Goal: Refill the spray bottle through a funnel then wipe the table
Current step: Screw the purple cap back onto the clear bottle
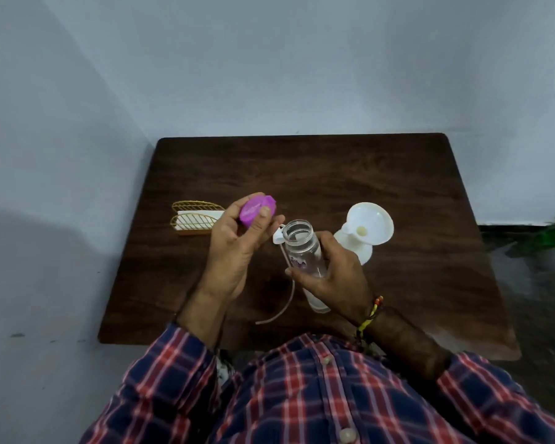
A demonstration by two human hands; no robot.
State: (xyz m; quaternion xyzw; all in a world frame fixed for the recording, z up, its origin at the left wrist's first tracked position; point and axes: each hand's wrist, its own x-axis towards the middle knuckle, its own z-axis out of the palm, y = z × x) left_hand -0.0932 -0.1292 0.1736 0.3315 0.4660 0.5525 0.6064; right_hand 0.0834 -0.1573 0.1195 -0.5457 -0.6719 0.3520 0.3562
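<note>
Gold rack (195, 218) is sitting left of the left hand (237, 248), whose fingers are pinching a purple cap (256, 209). Right hand (330, 274) is gripping the open, tilted bottle (303, 251) above the table (334, 174); a tube (282, 310) is hanging beneath the fingers. Funnel (366, 229) is standing just beyond the right fingers.

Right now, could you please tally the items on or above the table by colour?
Purple: 1, the spray cap in the left hand
Clear: 1, the open bottle in the right hand
White: 1, the funnel
Gold: 1, the wire napkin holder
Total: 4
</note>
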